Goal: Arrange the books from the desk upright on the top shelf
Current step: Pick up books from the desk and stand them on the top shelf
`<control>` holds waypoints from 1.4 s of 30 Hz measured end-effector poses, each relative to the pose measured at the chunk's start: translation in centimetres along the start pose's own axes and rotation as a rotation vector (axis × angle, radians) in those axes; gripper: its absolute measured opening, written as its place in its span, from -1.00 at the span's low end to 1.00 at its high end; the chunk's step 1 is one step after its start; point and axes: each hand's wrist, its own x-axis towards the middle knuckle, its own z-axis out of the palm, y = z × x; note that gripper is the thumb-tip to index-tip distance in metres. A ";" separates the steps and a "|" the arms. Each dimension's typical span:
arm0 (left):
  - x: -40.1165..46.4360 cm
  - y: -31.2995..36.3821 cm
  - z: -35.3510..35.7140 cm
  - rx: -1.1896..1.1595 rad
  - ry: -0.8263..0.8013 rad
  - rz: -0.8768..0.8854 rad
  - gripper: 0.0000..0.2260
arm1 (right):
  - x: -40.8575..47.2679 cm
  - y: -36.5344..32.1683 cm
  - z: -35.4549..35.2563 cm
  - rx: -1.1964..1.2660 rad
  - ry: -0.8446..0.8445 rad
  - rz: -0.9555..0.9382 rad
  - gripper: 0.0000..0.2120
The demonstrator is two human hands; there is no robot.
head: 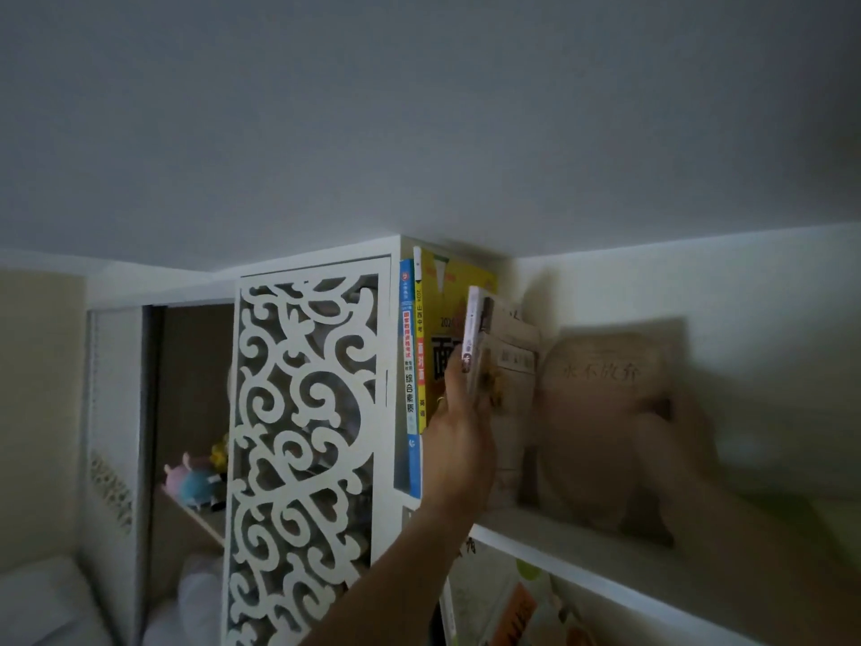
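A: State of the left hand?

B: Raised to the top shelf; its fingers and thumb are curled round the lower part of a thin book, held upright, spine outward; a blue book and a yellow book stand just left of the fingers, and pale books lean just right of them.

A: Right hand?

B: Blurred; it appears to grip the edge of a tan book, held face-out over the shelf, well right of the left fingers; the grip cannot be confirmed.

A: Handling?

B: Judged as light paperbacks; covers flexible, possibly slick; the leaning stack may topple if released. Grip low on the spine edge, where the block is stiffest; seat the foot on the shelf, then press sideways against the yellow book.
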 end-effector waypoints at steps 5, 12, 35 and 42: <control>0.0 -0.5 1.0 -0.045 0.032 -0.075 -0.57 | 0.9 1.0 0.3 -0.019 -0.075 -0.015 -0.61; -2.6 -0.5 0.6 -0.036 -0.025 0.028 -0.37 | 1.5 3.2 1.1 -0.085 -0.244 0.073 -0.71; -2.6 -3.9 -3.6 -0.176 -0.297 -0.059 -0.26 | 4.8 3.4 4.5 0.000 -0.225 0.036 -0.61; -2.8 -2.8 -2.6 -0.089 -0.159 -0.078 -0.23 | 5.1 4.7 4.5 -0.023 -0.243 -0.036 -0.64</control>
